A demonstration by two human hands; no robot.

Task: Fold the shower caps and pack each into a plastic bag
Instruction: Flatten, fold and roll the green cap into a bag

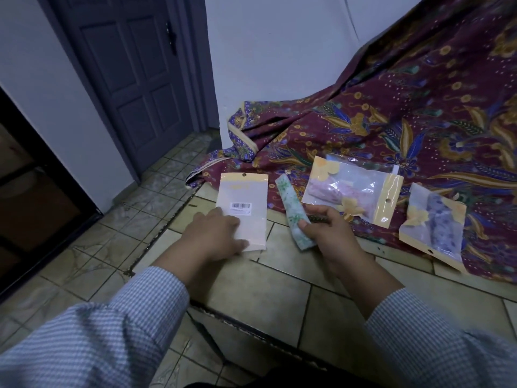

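On the tiled surface (pixel 279 289), a folded green-and-white shower cap (pixel 292 211), rolled into a narrow soft strip, is gripped near its lower end by the curled fingers of the right hand (pixel 326 228), while the left hand (pixel 215 233) is laid with relaxed fingers on the lower part of a flat, empty plastic bag (pixel 243 203) bearing a barcode. Farther right, two glossy filled bags, one holding a pink cap (pixel 352 191) and one a blue cap (pixel 435 228), are seen lying on a patterned maroon cloth (pixel 419 121).
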